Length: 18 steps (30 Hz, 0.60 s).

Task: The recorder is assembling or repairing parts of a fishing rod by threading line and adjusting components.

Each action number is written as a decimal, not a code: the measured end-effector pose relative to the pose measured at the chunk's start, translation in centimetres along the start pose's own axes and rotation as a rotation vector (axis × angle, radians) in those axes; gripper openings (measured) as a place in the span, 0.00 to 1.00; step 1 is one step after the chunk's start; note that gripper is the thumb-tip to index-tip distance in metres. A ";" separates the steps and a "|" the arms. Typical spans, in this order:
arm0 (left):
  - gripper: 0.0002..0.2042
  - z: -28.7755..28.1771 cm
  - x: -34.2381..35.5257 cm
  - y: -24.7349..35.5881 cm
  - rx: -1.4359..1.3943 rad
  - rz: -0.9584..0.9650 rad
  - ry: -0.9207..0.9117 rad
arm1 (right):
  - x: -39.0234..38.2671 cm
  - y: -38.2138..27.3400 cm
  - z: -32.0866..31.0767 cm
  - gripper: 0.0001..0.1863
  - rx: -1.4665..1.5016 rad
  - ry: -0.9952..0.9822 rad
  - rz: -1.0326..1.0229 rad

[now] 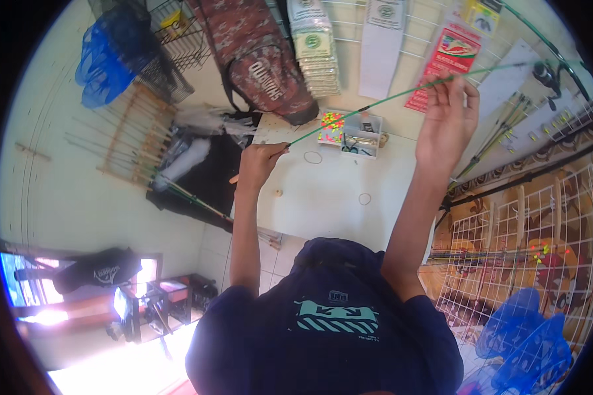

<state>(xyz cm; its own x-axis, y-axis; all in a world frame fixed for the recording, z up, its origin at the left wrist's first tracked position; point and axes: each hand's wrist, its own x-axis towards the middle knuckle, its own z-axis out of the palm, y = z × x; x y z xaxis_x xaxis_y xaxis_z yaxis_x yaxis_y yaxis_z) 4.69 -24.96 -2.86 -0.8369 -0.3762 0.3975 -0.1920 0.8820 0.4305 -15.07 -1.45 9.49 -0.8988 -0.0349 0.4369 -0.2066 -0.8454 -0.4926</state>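
A slim green fishing rod point(402, 92) slants up to the right above the white table, with a dark band partway along it. My left hand point(260, 161) is closed around its lower left end. Just beyond my left wrist, a short orange-brown tip point(234, 179) sticks out; whether it belongs to the rod I cannot tell. Higher up, my right hand point(449, 115) has its bent fingers on the rod, fingertips against the green shaft. The rod's far end runs toward a reel point(547, 76) at the upper right, which seems to hang on another rod.
On the white table point(310, 204) stand a box of bright floats point(331, 127) and a white organizer point(360, 146) with small tools. Loose rings and a small bead lie nearby. A camouflage rod bag point(263, 72) hangs behind. Rod racks flank both sides, with a wire grid point(534, 224) at right.
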 end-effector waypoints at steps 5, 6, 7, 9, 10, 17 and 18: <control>0.07 0.0 -1.3 -2.3 0.101 -0.040 0.086 | -1.3 0.8 -1.3 0.10 -0.038 0.039 0.037; 0.08 0.1 -1.2 -2.6 0.132 -0.047 0.118 | -1.5 1.0 -1.6 0.10 -0.054 0.060 0.034; 0.09 -0.1 -1.2 -2.7 0.131 -0.080 0.125 | -2.0 1.5 -2.0 0.09 -0.038 0.084 0.051; 0.09 -0.1 -1.9 -4.5 0.150 -0.112 0.158 | -3.3 3.1 -2.4 0.09 -0.044 0.091 0.080; 0.10 0.2 -1.8 -5.1 0.160 -0.137 0.186 | -3.9 3.8 -2.9 0.08 -0.057 0.103 0.101; 0.13 1.6 -4.1 -7.4 0.315 -0.253 0.294 | -8.4 8.9 -4.7 0.08 -0.121 0.229 0.214; 0.13 2.0 -4.7 -8.2 0.336 -0.284 0.301 | -8.9 9.4 -4.7 0.09 -0.121 0.242 0.235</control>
<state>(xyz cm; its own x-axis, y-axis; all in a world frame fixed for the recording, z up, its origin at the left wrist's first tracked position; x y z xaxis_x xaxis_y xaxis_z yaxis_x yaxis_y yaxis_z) 9.18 -29.84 -9.82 -0.5538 -0.6346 0.5390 -0.5845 0.7574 0.2911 -10.79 -6.54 -2.60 -0.9898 -0.0812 0.1169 -0.0145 -0.7597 -0.6501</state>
